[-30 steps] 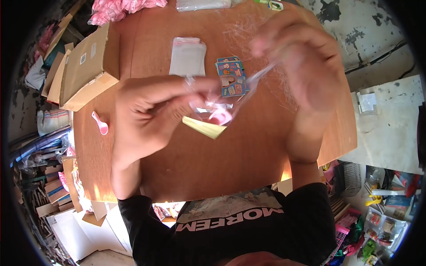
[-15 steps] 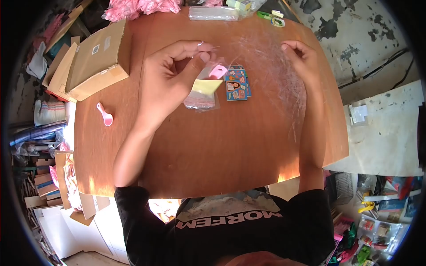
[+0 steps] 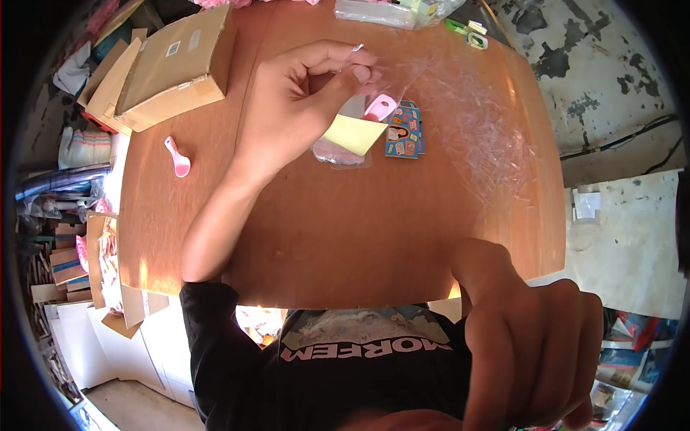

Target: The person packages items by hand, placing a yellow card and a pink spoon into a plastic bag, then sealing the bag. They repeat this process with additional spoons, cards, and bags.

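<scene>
My left hand is raised over the middle of the table, its thumb and fingertips pinched on a thin clear strip. Below its fingers are a pink plastic piece with a hole and a pale yellow card; whether they hang from the hand is unclear. A clear plastic packet lies under the card. Blue printed cards lie just right of it. My right hand is large and close to the camera at the lower right, fingers curled, its fingertips hidden.
A pink scoop lies on the left of the wooden table. Cardboard boxes stand at the back left. Tangled clear strips spread over the right side. Plastic bags and a green tape dispenser sit at the back.
My right hand has left the clear strips and come back toward the camera at the lower right. My left hand keeps its pinch. The view has shifted slightly.
</scene>
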The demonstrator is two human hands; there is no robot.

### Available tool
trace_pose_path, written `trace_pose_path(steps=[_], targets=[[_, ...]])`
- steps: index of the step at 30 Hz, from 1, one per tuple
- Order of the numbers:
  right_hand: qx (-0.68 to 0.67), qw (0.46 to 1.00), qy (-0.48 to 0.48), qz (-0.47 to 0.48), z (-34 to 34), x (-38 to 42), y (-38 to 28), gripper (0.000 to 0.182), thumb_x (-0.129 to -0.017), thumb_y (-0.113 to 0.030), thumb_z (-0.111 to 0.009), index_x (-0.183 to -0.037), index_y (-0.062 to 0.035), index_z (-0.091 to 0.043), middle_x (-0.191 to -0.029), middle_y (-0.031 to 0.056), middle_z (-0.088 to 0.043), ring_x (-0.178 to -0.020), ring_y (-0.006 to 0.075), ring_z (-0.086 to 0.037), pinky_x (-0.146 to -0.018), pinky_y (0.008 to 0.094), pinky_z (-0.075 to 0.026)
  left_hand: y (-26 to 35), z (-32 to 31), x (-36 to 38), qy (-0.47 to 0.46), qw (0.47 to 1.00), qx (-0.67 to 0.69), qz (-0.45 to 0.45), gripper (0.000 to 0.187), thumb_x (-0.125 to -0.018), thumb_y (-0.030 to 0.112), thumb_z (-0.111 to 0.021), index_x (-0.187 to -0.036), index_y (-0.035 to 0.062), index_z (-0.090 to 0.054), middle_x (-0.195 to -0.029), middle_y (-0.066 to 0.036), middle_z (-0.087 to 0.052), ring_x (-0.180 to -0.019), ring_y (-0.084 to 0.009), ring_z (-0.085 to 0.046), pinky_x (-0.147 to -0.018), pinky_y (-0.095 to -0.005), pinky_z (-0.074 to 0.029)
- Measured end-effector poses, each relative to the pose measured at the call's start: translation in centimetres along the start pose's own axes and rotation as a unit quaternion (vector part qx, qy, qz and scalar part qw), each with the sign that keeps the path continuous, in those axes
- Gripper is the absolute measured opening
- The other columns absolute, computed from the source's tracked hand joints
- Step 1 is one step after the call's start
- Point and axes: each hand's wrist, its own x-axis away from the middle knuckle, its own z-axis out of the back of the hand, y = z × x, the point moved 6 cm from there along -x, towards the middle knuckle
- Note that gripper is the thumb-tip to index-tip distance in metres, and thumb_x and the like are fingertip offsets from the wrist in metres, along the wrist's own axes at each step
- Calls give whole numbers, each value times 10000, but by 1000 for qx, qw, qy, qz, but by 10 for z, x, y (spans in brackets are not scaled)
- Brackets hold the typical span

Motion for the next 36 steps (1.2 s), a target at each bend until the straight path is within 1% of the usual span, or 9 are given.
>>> trace_pose_path(steps=[3,6,12,14,16,18,20,30,36], targets=[[-156,976,23,149,13,0,0,318,-813,-11,-606,-499,-55,-593,-526,72,-592,-440,150,-547,-575,362,-552,-4,1,-2,-9,1000,-1,-5,180,-934,-44,-553,-1096,-78,-623,-1031,-138,-688,-971,-210,-675,-899,-367,-568],[-219,974,-36,49,15,6,4,558,-994,-110,-503,-460,-146,-345,-471,-14,-342,-365,115,-338,-863,448,-531,-9,-2,-4,5,1000,10,-15,189,-920,-64,-542,-1082,-70,-639,-983,-138,-713,-925,-141,-682,-809,-258,-554],[-43,957,-29,285,53,-2,-14,345,-795,-126,-714,-489,-98,-556,-463,-14,-526,-380,67,-452,-395,246,-301,1,4,-3,30,999,10,-15,173,-921,-9,-601,-1081,-55,-647,-953,-122,-720,-880,-128,-686,-755,-242,-564],[181,930,114,300,89,16,-26,348,-804,-303,-714,-548,-120,-564,-550,-37,-577,-427,56,-463,-465,235,-356,3,6,-3,25,1000,4,-8,177,-926,-11,-594,-1090,-62,-635,-997,-137,-708,-927,-163,-682,-817,-287,-562],[564,735,234,294,123,18,-24,340,-818,-400,-690,-740,-72,-648,-645,12,-621,-505,75,-507,-503,262,-396,3,5,-1,18,1000,1,0,181,-931,-13,-587,-1098,-69,-623,-1041,-151,-696,-974,-199,-677,-880,-332,-560],[451,849,236,141,141,-13,7,141,-808,-113,-747,-890,-29,-669,-759,3,-642,-605,83,-539,-550,228,-415,6,6,-1,42,998,-18,-34,182,-921,-6,-607,-1094,-46,-651,-957,-123,-722,-878,-107,-674,-728,-220,-549],[590,785,182,-51,148,-28,34,171,-776,-86,-784,-897,-13,-686,-767,28,-677,-622,47,-553,-576,210,-440,7,4,0,53,998,-3,-39,185,-917,-5,-616,-1092,-50,-652,-947,-120,-723,-870,-102,-673,-723,-216,-546],[430,867,250,-44,174,-30,55,115,-827,-53,-736,-889,28,-681,-775,50,-686,-669,75,-658,-543,187,-473,3,4,-8,-6,991,-6,-131,780,-806,43,-758,-1448,12,-316,-1260,-183,-587,-1151,-245,-584,-1005,-384,-454],[352,891,285,-27,182,-25,49,128,-855,-74,-721,-949,1,-675,-840,37,-675,-741,72,-638,-607,193,-486,-22,-14,-5,-80,997,8,-1,708,-780,-27,-763,-1390,21,-406,-1126,-144,-656,-1026,-174,-629,-876,-314,-515]])
